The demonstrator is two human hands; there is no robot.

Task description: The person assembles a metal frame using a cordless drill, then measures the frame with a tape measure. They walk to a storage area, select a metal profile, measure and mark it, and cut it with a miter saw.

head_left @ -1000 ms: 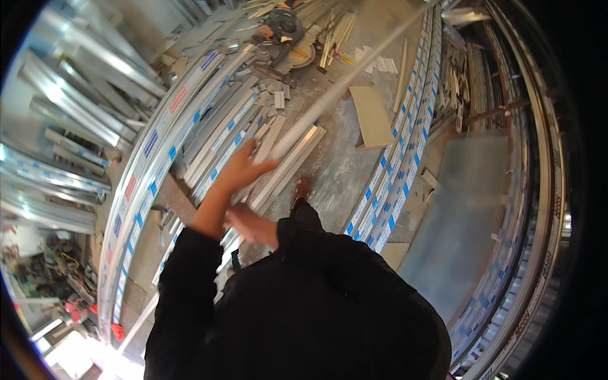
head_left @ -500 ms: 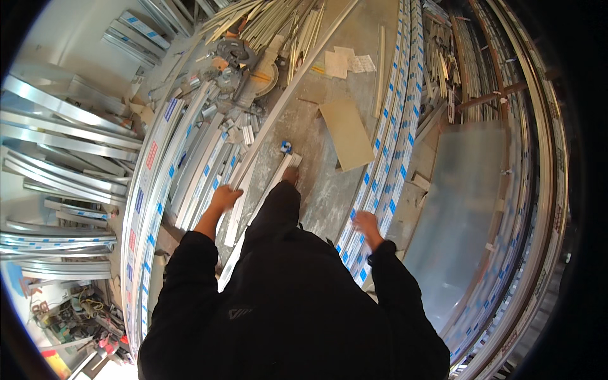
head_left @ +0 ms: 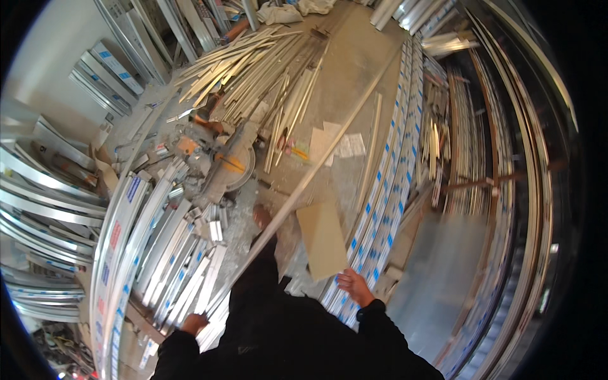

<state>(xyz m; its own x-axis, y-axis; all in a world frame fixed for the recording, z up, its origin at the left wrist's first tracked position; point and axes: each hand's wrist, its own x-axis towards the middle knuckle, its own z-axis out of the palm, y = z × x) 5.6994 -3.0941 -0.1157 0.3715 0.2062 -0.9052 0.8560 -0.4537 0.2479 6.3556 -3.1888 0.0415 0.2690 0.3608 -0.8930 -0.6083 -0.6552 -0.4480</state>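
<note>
In my left hand [head_left: 195, 323], low in the view, is the near end of a long, thin metal bar [head_left: 316, 168]. My fingers are closed around it. The bar slants away to the upper right, passing above the floor, some paper sheets and a tan board. My right hand [head_left: 354, 286] holds nothing; its fingers are loosely apart and slightly bent. It hovers by the near corner of the tan board [head_left: 323, 240] and the blue-taped long profiles [head_left: 373, 234]. My brown shoe [head_left: 261, 216] shows ahead, left of the bar.
A mitre saw [head_left: 231, 166] sits on the floor ahead left, with metal offcuts [head_left: 215, 225] around it. Thin strips [head_left: 253, 69] lie spread behind it. Stacked long profiles [head_left: 114, 253] run along the left. Paper sheets [head_left: 351, 145] and a translucent sheet [head_left: 418, 272] are to the right.
I have stepped forward, so the saw and board appear nearer. The bar has moved along with my left hand and now crosses over the papers. My left hand is lower in view.
</note>
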